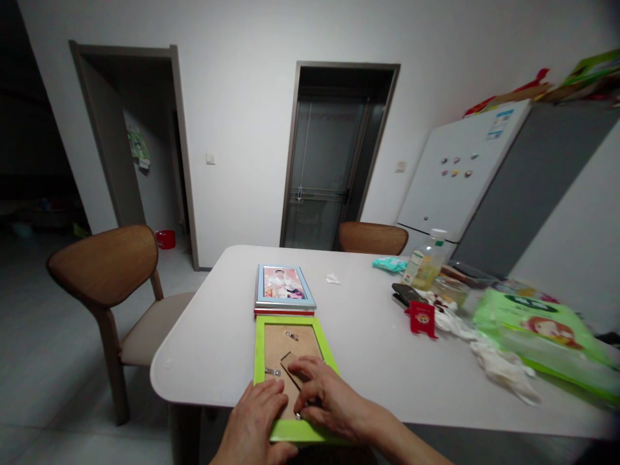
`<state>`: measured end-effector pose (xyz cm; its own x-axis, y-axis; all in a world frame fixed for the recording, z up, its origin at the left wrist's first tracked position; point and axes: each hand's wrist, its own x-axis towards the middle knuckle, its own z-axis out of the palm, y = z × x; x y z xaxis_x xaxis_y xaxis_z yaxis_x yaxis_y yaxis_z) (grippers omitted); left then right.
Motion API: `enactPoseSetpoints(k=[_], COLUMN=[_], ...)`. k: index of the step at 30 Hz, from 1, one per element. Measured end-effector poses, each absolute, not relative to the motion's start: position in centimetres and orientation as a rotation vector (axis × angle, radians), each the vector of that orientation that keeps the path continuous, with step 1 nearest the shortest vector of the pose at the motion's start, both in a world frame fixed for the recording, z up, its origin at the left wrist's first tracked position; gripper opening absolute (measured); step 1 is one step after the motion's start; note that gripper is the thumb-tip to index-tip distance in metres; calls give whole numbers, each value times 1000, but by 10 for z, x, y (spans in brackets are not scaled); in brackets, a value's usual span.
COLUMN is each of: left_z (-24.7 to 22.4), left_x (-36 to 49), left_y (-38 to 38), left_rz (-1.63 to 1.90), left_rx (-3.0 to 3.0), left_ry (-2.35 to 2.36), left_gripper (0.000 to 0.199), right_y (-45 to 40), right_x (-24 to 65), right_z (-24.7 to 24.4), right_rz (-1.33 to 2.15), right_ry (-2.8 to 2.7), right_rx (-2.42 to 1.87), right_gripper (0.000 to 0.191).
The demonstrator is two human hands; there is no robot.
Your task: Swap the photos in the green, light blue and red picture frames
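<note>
A lime-green picture frame [259,352] lies face down at the table's near edge, its brown backing board [276,345] showing. Small metal fittings sit on that board, with a hanger [292,336] near the far end and another metal piece [272,371] by the left side. A thin dark stand outline [289,369] runs under my right hand. My left hand [259,413] grips the frame's left near corner, fingers over the rim. My right hand [329,397] is bent over the board, fingertips pressed on a small metal clip [298,416] near the close edge; the fingers partly cover it.
Beyond the green frame lies a stack of frames, a blue one [285,286] with a picture above a red one [283,313]. To the right are a bottle [426,261], a red packet [422,318], crumpled tissues [504,371] and a green tissue pack [537,329]. A chair [109,265] stands left.
</note>
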<state>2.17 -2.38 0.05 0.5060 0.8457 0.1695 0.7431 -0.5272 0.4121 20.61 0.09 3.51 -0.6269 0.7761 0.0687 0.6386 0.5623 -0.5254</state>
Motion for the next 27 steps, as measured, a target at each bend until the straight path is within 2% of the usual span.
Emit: enactPoseSetpoints(k=[22, 27], left_z=[0, -4], left_x=[26, 24], left_y=[-27, -26], left_rz=[566, 608], left_rx=[2361, 2366], left_ry=[1308, 1273], left_gripper=[51, 49], right_y=[-9, -10], right_x=[213, 214], right_z=[24, 25], right_rz=[575, 555], right_ry=[-2461, -2486], right_rx=[-1082, -1083], right_gripper=[29, 26])
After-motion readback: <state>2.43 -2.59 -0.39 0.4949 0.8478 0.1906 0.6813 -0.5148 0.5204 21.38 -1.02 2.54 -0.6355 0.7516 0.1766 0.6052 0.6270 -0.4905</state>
